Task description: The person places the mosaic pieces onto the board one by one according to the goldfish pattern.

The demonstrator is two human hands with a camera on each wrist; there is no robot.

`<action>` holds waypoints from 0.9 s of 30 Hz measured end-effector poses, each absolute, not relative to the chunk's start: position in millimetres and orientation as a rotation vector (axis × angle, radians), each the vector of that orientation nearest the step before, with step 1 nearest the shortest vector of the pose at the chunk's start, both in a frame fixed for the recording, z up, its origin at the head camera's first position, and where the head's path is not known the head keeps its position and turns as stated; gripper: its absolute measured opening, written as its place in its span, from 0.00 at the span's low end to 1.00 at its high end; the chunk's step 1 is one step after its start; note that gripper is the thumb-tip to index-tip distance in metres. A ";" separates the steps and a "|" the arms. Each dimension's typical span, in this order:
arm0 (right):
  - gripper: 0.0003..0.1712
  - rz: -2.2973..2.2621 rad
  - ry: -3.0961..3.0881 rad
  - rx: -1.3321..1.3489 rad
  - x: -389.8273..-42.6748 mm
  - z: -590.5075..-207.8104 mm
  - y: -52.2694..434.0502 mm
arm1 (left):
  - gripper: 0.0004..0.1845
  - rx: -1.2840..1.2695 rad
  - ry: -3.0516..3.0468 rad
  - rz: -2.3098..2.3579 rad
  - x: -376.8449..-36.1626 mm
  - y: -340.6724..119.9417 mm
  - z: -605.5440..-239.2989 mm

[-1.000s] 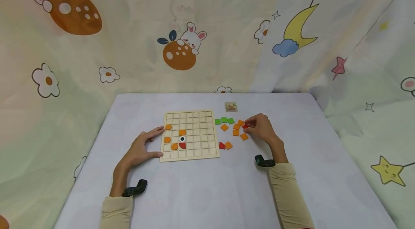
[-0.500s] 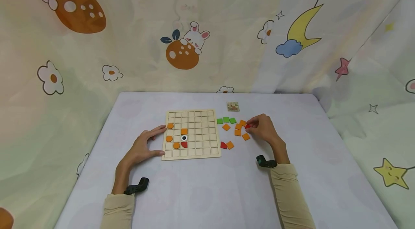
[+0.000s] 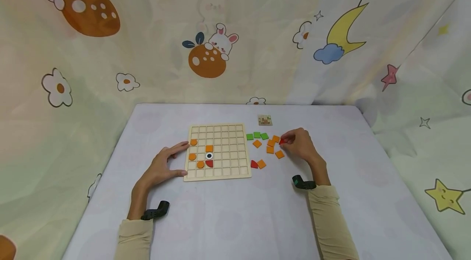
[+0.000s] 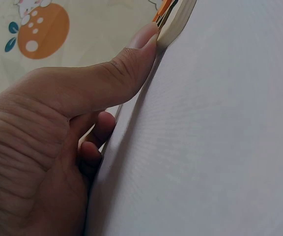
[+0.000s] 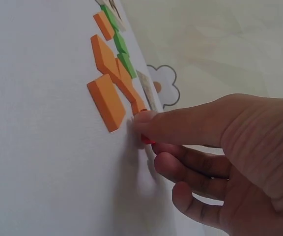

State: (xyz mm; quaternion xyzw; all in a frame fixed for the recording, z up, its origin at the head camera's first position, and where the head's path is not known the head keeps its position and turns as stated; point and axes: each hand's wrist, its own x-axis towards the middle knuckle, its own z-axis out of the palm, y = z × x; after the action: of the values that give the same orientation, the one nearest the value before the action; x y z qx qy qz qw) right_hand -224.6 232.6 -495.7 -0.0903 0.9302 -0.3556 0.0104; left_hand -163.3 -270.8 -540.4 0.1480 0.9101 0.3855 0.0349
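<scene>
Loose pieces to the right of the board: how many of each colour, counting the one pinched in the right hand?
green pieces: 3
orange pieces: 6
red pieces: 2, of which one red piece is pinched by the right hand
Total: 11

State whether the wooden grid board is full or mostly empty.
Mostly empty: the wooden grid board holds only six pieces near its left side; other cells are bare.
</scene>
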 end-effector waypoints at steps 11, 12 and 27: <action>0.15 -1.204 2.877 -0.416 -223.9 -485.3 224.8 | 0.51 0.465 2.792 1.197 -163.2 -270.5 -538.6; 0.16 -1.212 2.868 -0.423 -223.5 -484.7 223.3 | 0.51 0.465 2.789 1.197 -163.3 -270.4 -538.6; 0.14 -1.223 2.809 -0.516 -225.3 -483.8 194.6 | 0.51 0.485 2.799 1.203 -163.1 -271.6 -538.7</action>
State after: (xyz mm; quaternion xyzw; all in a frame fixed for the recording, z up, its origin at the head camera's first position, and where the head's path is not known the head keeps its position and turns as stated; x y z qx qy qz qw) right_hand -225.3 194.6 -483.8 -0.1659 0.9041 -0.3935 0.0174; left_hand -163.1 -271.6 -538.7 0.1572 0.9069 0.3898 0.0282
